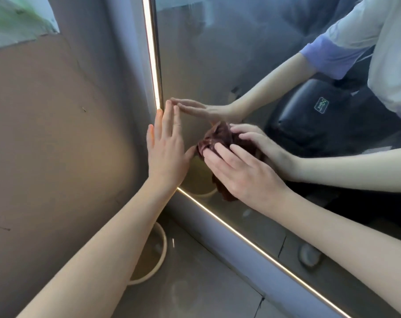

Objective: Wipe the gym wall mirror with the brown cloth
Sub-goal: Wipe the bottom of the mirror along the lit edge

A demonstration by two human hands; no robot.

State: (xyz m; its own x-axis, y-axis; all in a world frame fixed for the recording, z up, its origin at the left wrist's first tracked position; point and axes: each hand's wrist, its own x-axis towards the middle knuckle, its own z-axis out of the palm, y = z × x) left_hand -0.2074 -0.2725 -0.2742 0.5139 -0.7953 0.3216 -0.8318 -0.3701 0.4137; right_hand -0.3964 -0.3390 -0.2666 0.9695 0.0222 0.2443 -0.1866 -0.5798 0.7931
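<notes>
The wall mirror (195, 53) fills the right half of the view, with a lit strip along its left and bottom edges. My left hand (166, 148) lies flat with straight fingers on the glass near the lower left corner. Just right of it, my right hand (243, 173) presses the bunched brown cloth (218, 138) against the glass, fingers spread over it. Part of the cloth hangs below my palm. Both hands and arms show reflected in the glass.
A brown-grey wall (57, 134) stands left of the mirror frame (152, 53). A white round rim (162, 249) sits on the tiled floor (206, 283) under my left forearm. A dark padded gym seat (309, 115) appears in the reflection.
</notes>
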